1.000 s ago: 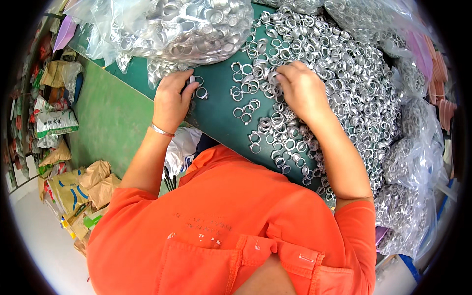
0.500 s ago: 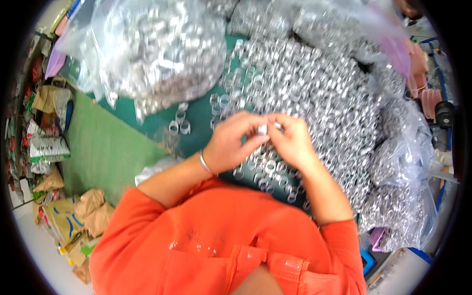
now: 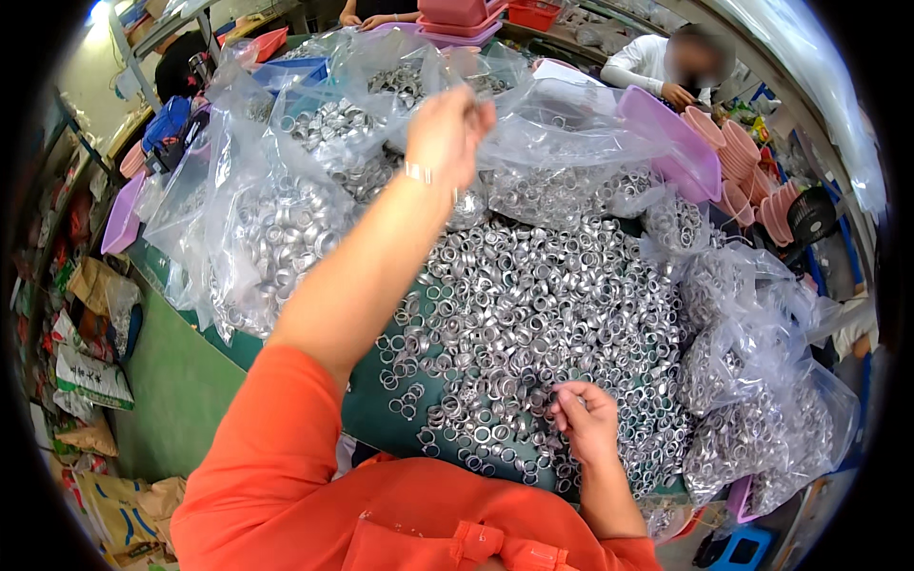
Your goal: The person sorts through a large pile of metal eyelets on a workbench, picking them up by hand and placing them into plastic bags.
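- A person in an orange garment (image 3: 257, 447) works at a green surface (image 3: 371, 409) covered in loose silvery metal rings (image 3: 571, 305), the pile spreading across the middle and thinning to scattered pieces at its near left edge.
- The left hand (image 3: 447, 133), with a shiny bracelet (image 3: 419, 172) at the wrist, reaches across to the far side, raised in front of the clear bags; its fingers look curled, but blur and the angle leave it unclear whether anything is in them.
- The right hand (image 3: 586, 419) is low at the near part of the pile, thumb and fingers drawn together close above the rings; whether it grips one cannot be told.
- More rings fill a bulging clear plastic bag (image 3: 286, 233) on the left, a second bag (image 3: 562, 190) behind the pile and several bags (image 3: 752, 409) along the right.
- A purple tray (image 3: 676, 143) leans behind the second bag, beside stacked pink baskets (image 3: 738, 143).
- At the back, a blue crate (image 3: 309, 71) sits on the left and red trays (image 3: 464, 14) are stacked near the centre.
- A co-worker in a white top (image 3: 647, 62) is beyond the purple tray, at upper right.
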A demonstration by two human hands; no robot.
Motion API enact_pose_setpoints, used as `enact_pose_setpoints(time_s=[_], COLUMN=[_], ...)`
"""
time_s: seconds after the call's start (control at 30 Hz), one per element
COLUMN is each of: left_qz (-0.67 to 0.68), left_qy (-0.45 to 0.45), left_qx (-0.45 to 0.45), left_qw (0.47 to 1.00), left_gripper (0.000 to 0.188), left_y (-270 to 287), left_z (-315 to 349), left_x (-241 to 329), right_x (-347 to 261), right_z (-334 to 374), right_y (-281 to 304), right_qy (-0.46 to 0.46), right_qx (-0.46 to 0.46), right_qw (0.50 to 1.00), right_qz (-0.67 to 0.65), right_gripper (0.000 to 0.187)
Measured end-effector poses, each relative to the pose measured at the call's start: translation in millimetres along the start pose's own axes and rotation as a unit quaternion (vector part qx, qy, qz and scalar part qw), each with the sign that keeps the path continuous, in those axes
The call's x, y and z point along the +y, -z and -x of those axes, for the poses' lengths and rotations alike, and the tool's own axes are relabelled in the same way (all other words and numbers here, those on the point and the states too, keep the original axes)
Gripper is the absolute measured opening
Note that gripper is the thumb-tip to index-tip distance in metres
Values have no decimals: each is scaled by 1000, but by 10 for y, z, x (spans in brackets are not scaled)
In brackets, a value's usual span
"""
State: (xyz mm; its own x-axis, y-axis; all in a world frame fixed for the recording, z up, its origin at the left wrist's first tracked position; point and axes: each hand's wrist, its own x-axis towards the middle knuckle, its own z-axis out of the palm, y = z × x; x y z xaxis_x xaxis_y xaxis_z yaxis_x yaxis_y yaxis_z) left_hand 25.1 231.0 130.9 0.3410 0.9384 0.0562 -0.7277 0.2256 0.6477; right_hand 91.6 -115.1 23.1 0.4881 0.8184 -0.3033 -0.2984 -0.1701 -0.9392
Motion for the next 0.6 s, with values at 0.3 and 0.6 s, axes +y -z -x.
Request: enact_pose_setpoints(time_s=[0.3, 0.6], left_qz=[-159, -302], left_qy=[-18, -179], left_qx=[4, -235], left_qw=[987, 906], left_gripper=[26, 17], left_y=[-179, -148], left_z=[-230, 1275], left_x=[-69, -545], right_x=[48, 34], right_z=[186, 225], right_y=[534, 715], right_qy=[-64, 29], right_qx=[31, 13], right_qw=[851, 883], right_qz=[-520, -468], right_gripper=[55, 34])
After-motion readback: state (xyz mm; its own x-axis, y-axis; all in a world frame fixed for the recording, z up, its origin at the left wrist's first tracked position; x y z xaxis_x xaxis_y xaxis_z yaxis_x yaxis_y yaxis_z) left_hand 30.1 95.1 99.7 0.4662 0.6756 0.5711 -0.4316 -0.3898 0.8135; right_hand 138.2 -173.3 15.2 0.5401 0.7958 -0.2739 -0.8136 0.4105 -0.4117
